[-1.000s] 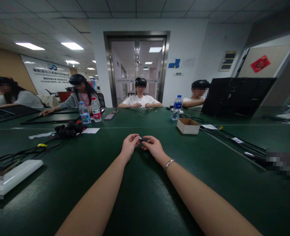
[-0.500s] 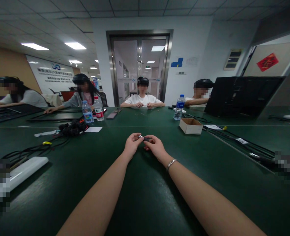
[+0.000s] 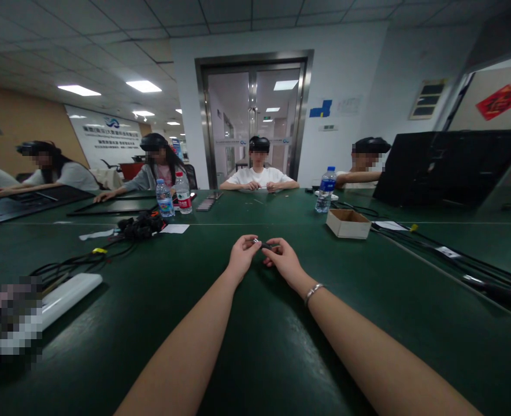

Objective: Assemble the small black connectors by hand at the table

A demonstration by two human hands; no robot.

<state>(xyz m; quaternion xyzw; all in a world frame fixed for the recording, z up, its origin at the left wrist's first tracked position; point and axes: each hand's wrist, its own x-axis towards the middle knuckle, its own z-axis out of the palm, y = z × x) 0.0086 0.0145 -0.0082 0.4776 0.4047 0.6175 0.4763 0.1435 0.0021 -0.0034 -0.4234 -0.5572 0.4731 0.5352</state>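
Observation:
Above the dark green table (image 3: 255, 323), both my hands meet at a small dark stick-like thing with a shiny silver end (image 3: 263, 245). My left hand (image 3: 242, 258) pinches the silver end between thumb and fingers. The dark end sits in the fingertips of my right hand (image 3: 285, 258), which has a silver bracelet (image 3: 313, 294) at the wrist. Fingers cover much of the thing, so its exact kind cannot be made out.
A small open cardboard box (image 3: 348, 225) and a water bottle (image 3: 326, 189) stand right of my hands. Leftward are two bottles (image 3: 165, 198), a black cable bundle (image 3: 140, 225) and a white power strip (image 3: 71, 297). A large black panel (image 3: 446, 167) stands at right. Several people sit opposite.
The whole view has shifted slightly, with things appearing further right. The right fingers sit a little differently on the dark end; both hands still hold the small thing.

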